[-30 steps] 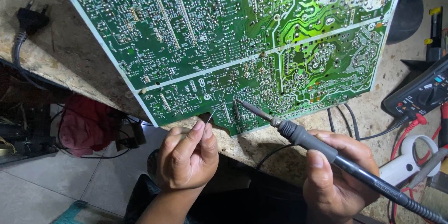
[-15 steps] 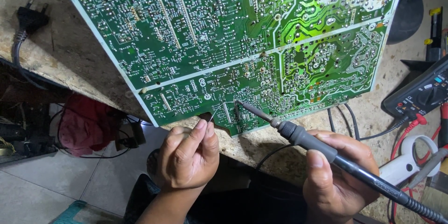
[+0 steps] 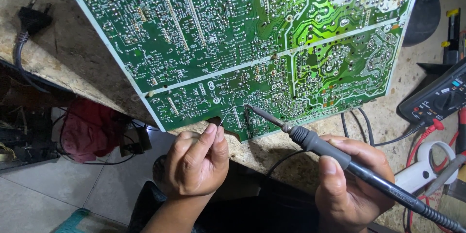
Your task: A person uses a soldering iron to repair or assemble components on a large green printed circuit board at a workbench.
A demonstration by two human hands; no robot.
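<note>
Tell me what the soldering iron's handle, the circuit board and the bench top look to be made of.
Soldering iron in the right hand: handle looks like matte black plastic or rubber, with a bare grey metal tip. Circuit board: glossy green lacquered laminate with shiny silver solder dots. Bench top: probably chipboard, rough and speckled beige with a crumbly edge.

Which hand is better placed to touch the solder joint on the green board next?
Probably the right hand: its soldering iron tip already sits at the circuit board. The left hand only pinches thin wire beside it.
</note>
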